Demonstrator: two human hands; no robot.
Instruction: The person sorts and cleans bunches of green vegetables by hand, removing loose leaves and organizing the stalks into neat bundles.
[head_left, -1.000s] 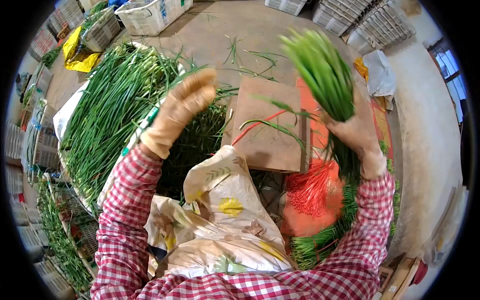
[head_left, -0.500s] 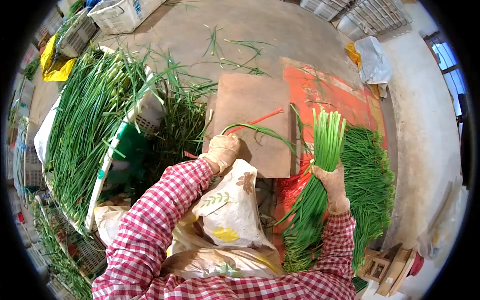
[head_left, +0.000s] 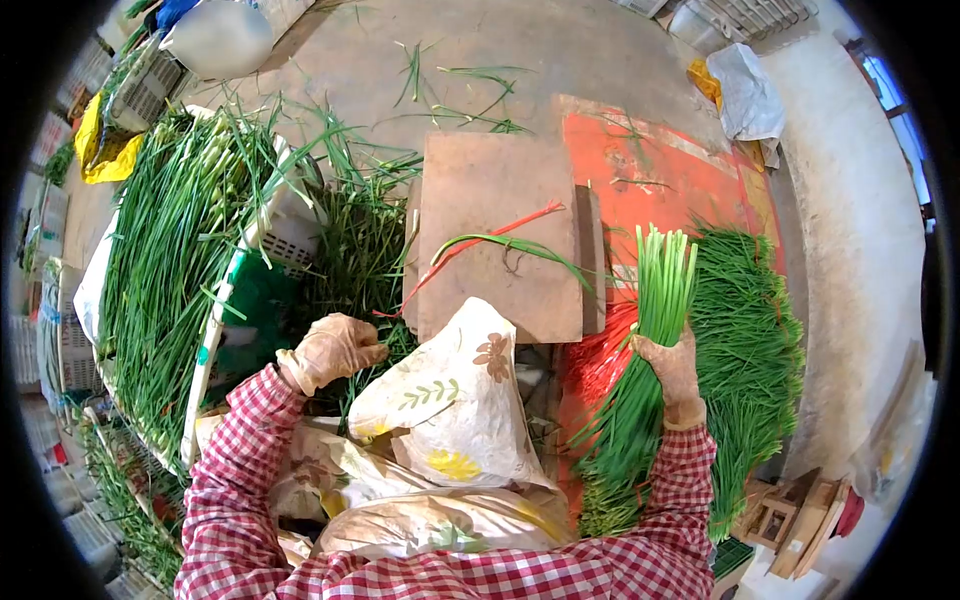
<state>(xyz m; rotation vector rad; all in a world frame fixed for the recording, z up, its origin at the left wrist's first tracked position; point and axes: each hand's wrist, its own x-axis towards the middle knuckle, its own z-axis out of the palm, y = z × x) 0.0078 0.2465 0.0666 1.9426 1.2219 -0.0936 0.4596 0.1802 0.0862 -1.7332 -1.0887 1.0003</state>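
Observation:
My right hand (head_left: 672,370), in a pale glove, is closed round a bunch of garlic chives (head_left: 664,285). The cut pale stems point up and away, and the dark leaves hang down toward me. My left hand (head_left: 335,352), also gloved, is loosely closed over the loose greens (head_left: 355,262) left of the board, and nothing shows in its fingers. On the brown board (head_left: 500,180) lie a red tie strip (head_left: 525,217) and a bent green leaf (head_left: 545,253). A heap of red strips (head_left: 598,365) lies beside the held bunch.
At left, a white crate (head_left: 215,335) is heaped with long chives (head_left: 165,290). To the right, stacked chives (head_left: 745,360) lie on an orange sheet (head_left: 630,180). A patterned cloth (head_left: 455,400) covers my lap. Wooden pieces (head_left: 800,530) stand at lower right.
My left hand has left the board and moved left and toward me. The red strip and leaf stay on the board. My right hand still holds the bunch, nearly unmoved.

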